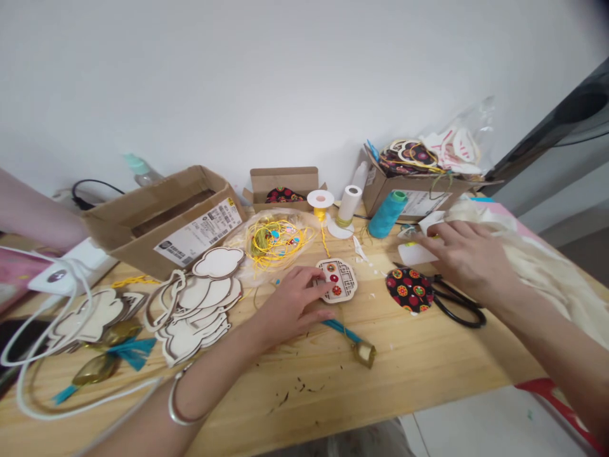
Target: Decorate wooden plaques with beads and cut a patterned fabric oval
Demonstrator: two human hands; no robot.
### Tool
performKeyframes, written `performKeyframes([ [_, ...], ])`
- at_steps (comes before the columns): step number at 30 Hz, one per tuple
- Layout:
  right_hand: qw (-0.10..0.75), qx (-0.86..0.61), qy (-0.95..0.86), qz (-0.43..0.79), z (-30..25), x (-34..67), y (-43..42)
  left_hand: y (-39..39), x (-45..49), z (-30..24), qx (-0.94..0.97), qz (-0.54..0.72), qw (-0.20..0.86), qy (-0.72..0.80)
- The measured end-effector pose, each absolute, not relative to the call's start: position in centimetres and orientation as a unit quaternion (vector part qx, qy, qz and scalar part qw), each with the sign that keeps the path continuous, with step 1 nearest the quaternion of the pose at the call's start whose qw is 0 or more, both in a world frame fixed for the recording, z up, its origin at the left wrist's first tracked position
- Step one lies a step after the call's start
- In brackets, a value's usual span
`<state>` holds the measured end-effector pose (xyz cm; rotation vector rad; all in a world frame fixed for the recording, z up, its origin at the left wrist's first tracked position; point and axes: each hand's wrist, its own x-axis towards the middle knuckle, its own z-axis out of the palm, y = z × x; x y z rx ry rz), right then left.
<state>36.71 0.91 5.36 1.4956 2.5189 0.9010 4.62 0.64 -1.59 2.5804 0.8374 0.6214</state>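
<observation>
- A small wooden ornament (pixel 339 280) lies flat near the middle of the tabletop (pixel 428 362). It is cut as a rounded plaque with open fretwork, and red and dark round dots are set on its left part.
- The ornament's left edge is gripped by the left hand (pixel 294 306). The fingers are bent over it and the thumb is tucked below, though the blur makes the exact grip hard to tell. A smooth metal bangle (pixel 183 406) is worn on that wrist.
- The right hand (pixel 464 255) is laid open and palm down, fingers stretched, on a white sheet (pixel 419 252) beside a heap of pale, fluffy wadding (pixel 537 266).
- Between the two hands a black fabric piece (pixel 409 290) printed with red and yellow flowers is spread flat. Black-handled scissors (pixel 460 308) lie just beside it, partly under the right wrist.
- Below the ornament a teal cord (pixel 340 330) runs to a small brass bell (pixel 365 353).
- Behind the ornament a clear plastic bag (pixel 276 240) of tangled yellow cord is seen, along with a yellow-cored spool (pixel 320 200), a white roll (pixel 349 204) and a teal thread cone (pixel 386 214).
- To the left, flat cloud-shaped plywood cutouts (pixel 200 311) are stacked loosely, overlapping one another.
- Open cardboard boxes (pixel 162 219) are ranged along the white wall.
</observation>
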Motion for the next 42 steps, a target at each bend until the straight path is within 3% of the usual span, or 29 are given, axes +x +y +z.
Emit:
performKeyframes([
  [11,0.145,0.444,0.839,0.278,6.0,34.9,3.8,0.6,4.6,-1.4,0.923,0.165,0.179,0.299],
  [28,0.137,0.471,0.827,0.276,5.0,35.9,4.3,0.6,4.5,-1.5,0.917,0.165,0.205,0.299],
  [42,0.150,0.481,0.824,0.260,5.3,35.6,4.2,0.6,4.8,-1.7,0.936,0.145,0.134,0.292],
])
